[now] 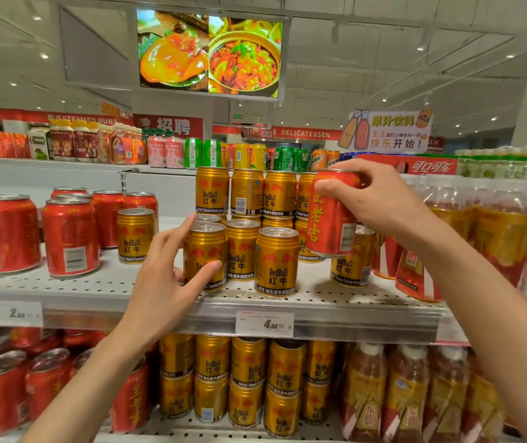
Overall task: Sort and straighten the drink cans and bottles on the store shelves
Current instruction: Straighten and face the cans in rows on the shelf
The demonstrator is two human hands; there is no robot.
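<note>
right hand [380, 199] grips one red can [331, 215]; left hand [166, 276], fingers spread, touches one gold can [206, 257].

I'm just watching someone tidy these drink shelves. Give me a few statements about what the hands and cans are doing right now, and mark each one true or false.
1. The right hand holds a red can lifted off the shelf. True.
2. The left hand holds a bottle. False: its fingers touch a gold can at the shelf front.
3. One lone gold can stands beside the red cans on the left. True.
4. The price tag under the gold cans is blank. False: it shows printed numbers.
</note>
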